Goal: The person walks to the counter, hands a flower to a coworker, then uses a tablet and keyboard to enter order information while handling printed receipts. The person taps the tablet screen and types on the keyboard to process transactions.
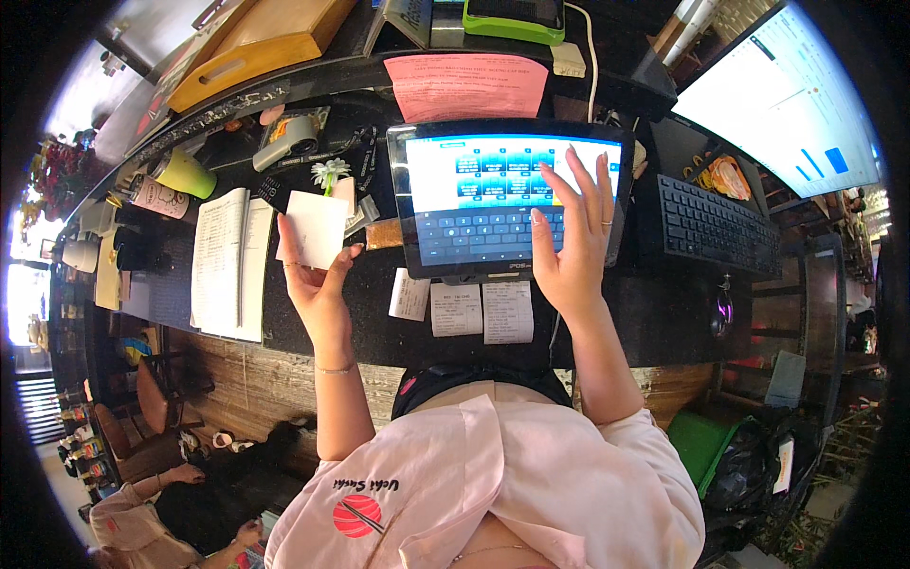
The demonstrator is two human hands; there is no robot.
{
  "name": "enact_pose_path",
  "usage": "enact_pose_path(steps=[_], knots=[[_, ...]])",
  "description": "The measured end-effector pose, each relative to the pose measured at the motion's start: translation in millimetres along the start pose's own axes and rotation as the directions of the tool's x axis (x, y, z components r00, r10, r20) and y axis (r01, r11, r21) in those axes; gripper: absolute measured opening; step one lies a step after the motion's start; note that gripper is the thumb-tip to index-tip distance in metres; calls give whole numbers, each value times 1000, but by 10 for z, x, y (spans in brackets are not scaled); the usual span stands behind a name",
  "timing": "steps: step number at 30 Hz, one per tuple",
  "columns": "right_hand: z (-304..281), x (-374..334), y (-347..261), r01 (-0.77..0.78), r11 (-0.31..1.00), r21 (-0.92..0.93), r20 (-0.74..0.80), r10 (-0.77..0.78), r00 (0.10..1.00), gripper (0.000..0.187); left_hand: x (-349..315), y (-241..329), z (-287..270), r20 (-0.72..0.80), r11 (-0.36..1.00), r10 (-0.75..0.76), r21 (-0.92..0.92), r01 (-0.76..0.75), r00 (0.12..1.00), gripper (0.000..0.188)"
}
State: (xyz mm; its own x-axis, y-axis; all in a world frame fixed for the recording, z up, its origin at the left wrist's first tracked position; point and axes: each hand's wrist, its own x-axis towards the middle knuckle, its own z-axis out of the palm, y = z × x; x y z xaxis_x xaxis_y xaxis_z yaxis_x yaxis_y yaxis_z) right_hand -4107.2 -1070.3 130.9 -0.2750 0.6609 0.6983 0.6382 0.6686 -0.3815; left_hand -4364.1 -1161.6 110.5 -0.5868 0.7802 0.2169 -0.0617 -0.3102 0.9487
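Observation:
Between the thumb and fingers of my left hand [320,294] is a small white slip of paper [317,230], held up above the black counter. My right hand [578,242] is spread over the right part of a touchscreen terminal [464,213], with its fingers apart and nothing in them. Whether a fingertip touches the glass I cannot tell. Blue buttons and an on-screen keyboard show on the lit display. Under the terminal's front edge lie several printed receipts [457,310].
An open notebook [220,261] lies left, near a green cup [186,174] and a scanner-like grey device [286,142]. A pink printed sheet [464,87] is behind the terminal. To the right are a black keyboard [713,223], a mouse [722,308] and a monitor [787,100]. Another person [156,517] sits lower left.

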Motion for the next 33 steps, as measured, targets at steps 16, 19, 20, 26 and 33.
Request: enact_pose_path(steps=[16, 19, 20, 26, 33], knots=[[31, 37, -165, 117, 981, 156, 107, -135, 985, 20, -27, 195, -1, 121, 990, -138, 18, 137, 983, 56], [55, 99, -156, 125, 986, 108, 89, -135, 987, 21, -45, 205, 58, 100, 995, -38, 92, 29, 994, 57], [68, 120, -161, 128, 989, 75, 105, -135, 985, 21, -41, 226, 60, 112, 996, -75, 57, 69, 991, 68], [58, 144, -137, 107, 991, 85, 78, -113, 990, 20, -61, 332, 80, 198, 997, -65, 52, 56, 978, 81], [89, 107, -112, 120, 989, 81, 8, -121, 993, 20, -114, 370, 109, 279, 993, -87, -56, 107, 956, 85]])
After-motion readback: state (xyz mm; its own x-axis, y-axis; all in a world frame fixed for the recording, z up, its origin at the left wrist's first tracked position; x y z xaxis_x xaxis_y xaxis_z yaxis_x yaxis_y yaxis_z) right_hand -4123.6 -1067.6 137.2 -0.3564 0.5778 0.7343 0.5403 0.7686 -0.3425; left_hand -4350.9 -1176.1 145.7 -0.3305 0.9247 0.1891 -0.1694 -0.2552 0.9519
